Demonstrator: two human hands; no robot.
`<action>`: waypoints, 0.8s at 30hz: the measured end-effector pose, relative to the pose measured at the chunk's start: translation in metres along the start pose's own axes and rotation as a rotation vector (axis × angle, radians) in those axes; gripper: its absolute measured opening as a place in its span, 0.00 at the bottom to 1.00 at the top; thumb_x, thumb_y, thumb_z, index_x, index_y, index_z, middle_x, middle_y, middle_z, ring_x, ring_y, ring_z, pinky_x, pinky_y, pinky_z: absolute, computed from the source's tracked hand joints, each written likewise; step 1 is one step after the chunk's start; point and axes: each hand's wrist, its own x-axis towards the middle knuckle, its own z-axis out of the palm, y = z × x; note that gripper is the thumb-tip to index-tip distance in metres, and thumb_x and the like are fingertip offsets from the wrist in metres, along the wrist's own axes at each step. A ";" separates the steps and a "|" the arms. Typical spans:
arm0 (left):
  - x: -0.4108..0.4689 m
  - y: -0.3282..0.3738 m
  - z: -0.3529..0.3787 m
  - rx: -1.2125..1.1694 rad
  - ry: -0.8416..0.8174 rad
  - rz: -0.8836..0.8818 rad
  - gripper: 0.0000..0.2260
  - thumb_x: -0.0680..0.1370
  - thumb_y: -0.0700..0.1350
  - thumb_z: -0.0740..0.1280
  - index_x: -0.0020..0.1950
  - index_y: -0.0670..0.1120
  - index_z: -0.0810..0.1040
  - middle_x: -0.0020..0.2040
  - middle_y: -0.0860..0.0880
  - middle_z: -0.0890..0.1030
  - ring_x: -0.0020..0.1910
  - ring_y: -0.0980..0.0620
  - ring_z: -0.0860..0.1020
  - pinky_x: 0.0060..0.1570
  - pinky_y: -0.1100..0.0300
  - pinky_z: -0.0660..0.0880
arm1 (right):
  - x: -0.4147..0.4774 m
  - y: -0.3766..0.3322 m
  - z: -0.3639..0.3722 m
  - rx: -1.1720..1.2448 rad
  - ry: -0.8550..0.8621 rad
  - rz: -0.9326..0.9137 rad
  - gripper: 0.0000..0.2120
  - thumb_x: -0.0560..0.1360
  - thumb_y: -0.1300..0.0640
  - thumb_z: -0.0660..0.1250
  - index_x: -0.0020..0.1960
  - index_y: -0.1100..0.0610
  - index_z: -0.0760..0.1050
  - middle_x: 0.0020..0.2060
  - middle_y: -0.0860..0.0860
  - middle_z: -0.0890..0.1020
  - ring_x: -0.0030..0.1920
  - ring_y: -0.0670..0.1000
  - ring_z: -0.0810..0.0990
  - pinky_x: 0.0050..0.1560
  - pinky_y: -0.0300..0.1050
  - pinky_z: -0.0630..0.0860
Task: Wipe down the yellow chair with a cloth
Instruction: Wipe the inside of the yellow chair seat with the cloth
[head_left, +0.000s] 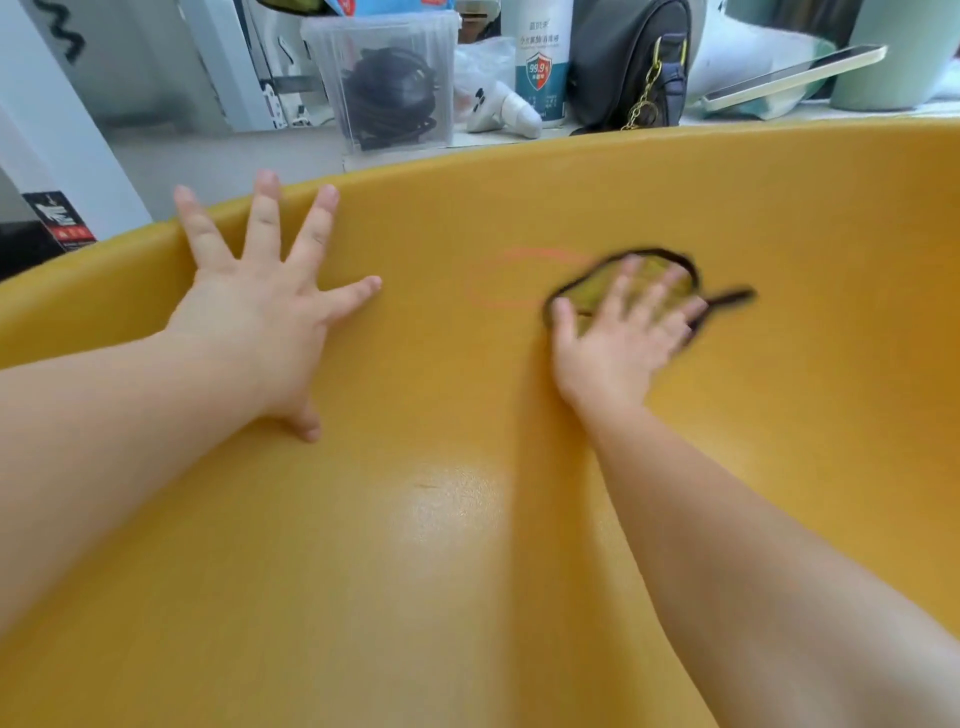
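I'm mid-wipe: my right hand (623, 327) presses the cloth (618, 283) flat-fingered on the yellow chair (467, 519), left hand (260, 306) splayed bracing; next, sweep toward unwiped areas.

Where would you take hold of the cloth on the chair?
Probably the black tab, pinched from the right: the cloth lies flat on the chair under the right hand, and only that tab sticks out clear.

Smooth, faintly glossy yellow plastic chair (467, 519); clear plastic box (384, 78) behind.
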 end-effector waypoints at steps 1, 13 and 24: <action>0.001 0.001 0.001 -0.012 0.013 -0.006 0.65 0.53 0.83 0.65 0.78 0.66 0.32 0.75 0.36 0.23 0.76 0.25 0.36 0.67 0.19 0.53 | -0.009 -0.020 0.003 -0.042 0.004 -0.227 0.43 0.77 0.29 0.50 0.83 0.50 0.42 0.80 0.60 0.37 0.78 0.72 0.36 0.77 0.65 0.35; 0.003 0.002 -0.002 -0.035 0.041 0.010 0.60 0.55 0.85 0.61 0.79 0.67 0.38 0.79 0.46 0.28 0.77 0.27 0.42 0.67 0.22 0.57 | 0.032 0.053 -0.017 -0.073 0.062 -0.434 0.55 0.69 0.24 0.64 0.83 0.48 0.43 0.83 0.51 0.45 0.81 0.62 0.39 0.80 0.59 0.43; 0.002 0.003 -0.003 -0.044 0.051 -0.014 0.59 0.55 0.85 0.59 0.80 0.67 0.40 0.80 0.47 0.30 0.77 0.28 0.43 0.68 0.23 0.58 | -0.045 -0.043 0.025 -0.099 -0.013 -1.132 0.37 0.79 0.40 0.58 0.83 0.49 0.50 0.83 0.51 0.51 0.81 0.59 0.40 0.81 0.59 0.44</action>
